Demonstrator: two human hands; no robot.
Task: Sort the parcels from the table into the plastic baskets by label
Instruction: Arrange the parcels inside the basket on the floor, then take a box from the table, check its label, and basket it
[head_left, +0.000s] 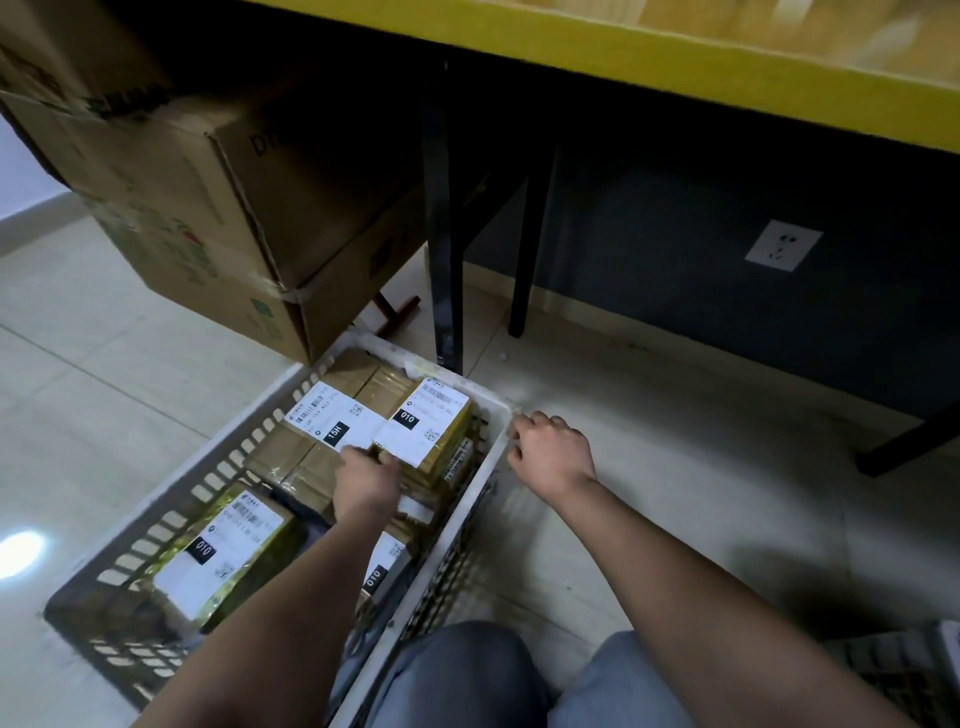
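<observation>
I am crouched over the white plastic basket (498, 415) on the floor, just in front of the yellow-edged worktop (675, 67). My left hand (366, 480) is down inside the basket among the parcels, its fingers curled at the near edge of the parcel labelled 010 (421, 426); I judge it is gripping that parcel, though the fingertips are hidden under the label. My right hand (550, 449) rests on the basket's right rim, fingers bent over the edge, apparently steadying it. Beside the 010 parcel lies one labelled 15H (324, 415), touching it, and another 010 parcel (218, 551) sits nearer me at the basket's left. So the step in hand looks like settling or rearranging a parcel in its basket. The 15H label among the 010s seems out of place, in my judgement; the next move calls for checking the labels and lifting out whichever does not belong. Stacked cardboard boxes (208, 208) stand just beyond the basket.
</observation>
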